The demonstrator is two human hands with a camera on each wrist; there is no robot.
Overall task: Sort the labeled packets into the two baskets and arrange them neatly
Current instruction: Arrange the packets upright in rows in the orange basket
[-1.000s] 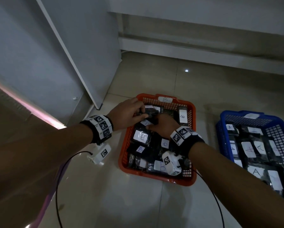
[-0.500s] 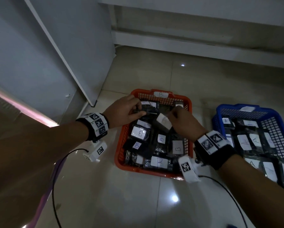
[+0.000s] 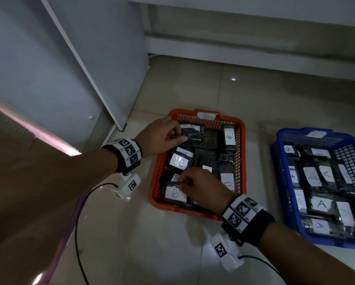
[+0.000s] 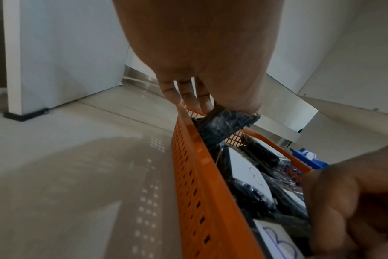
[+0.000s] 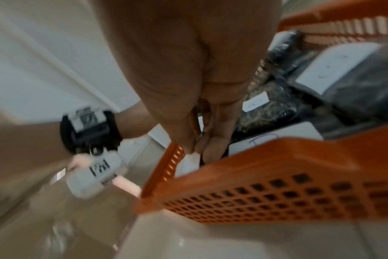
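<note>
An orange basket (image 3: 241, 161) labelled B holds several black packets with white B labels. To its right, a blue basket (image 3: 279, 182) holds several packets marked A. My left hand (image 3: 179, 135) is at the orange basket's far left corner and grips a black packet (image 3: 193, 136); in the left wrist view this black packet (image 4: 224, 128) hangs from my fingers above the orange basket's wall (image 4: 199, 184). My right hand (image 3: 182, 183) is at the near left of the orange basket and pinches the edge of a dark packet (image 3: 171, 184) just above a B-labelled packet (image 3: 175, 193). The right wrist view is blurred.
A white cabinet panel (image 3: 86, 64) stands to the left of the baskets and a wall base (image 3: 254, 48) runs along the back. A black cable (image 3: 78, 233) lies on the tiled floor (image 3: 152, 254) in front of the orange basket.
My right hand carried a packet from the far middle of the orange basket to its near left corner. My left hand stayed at the far left corner, still holding its packet.
</note>
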